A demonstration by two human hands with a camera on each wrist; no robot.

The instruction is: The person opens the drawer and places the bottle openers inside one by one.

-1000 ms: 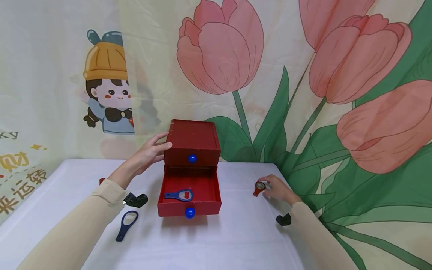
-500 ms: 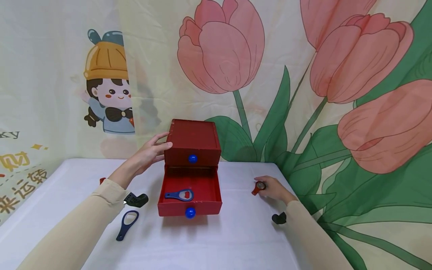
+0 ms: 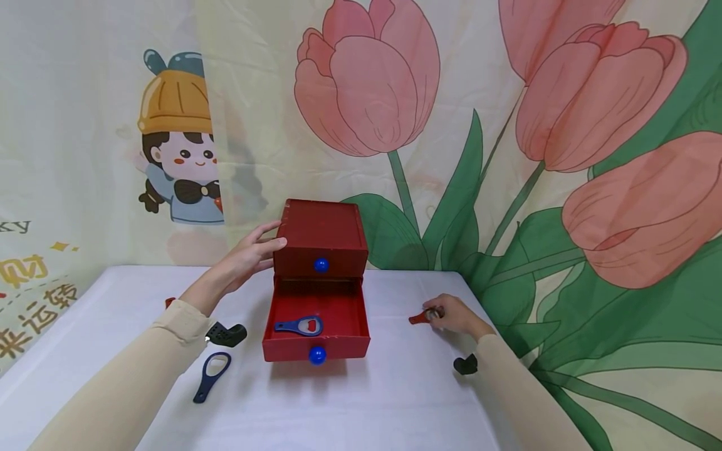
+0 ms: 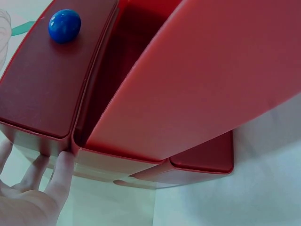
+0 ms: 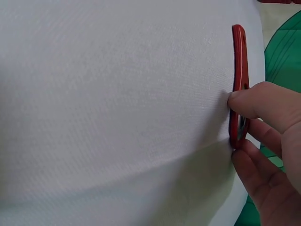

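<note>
A red cabinet (image 3: 321,225) with two drawers stands at the table's middle; its lower drawer (image 3: 350,310) is pulled out and holds a blue bottle opener (image 3: 299,325). My left hand (image 3: 242,260) rests against the cabinet's left side near the top, fingers extended and touching it, as the left wrist view also shows. On the right, my right hand (image 3: 458,315) pinches a red bottle opener (image 5: 240,61) by its metal-ringed end, between thumb and fingers. Its handle points left toward the cabinet. The upper drawer with the blue knob (image 4: 64,26) is closed.
A dark blue bottle opener (image 3: 212,376) lies on the white-covered table (image 3: 406,401), left of the cabinet. Part of a red object (image 3: 169,302) shows behind my left sleeve. Black pieces sit by both cuffs. A printed curtain (image 3: 254,125) hangs behind the table.
The right hand has moved slightly left with the red bottle opener and turned it, so its handle now points left instead of down toward me. The left hand and cabinet have stayed put.
</note>
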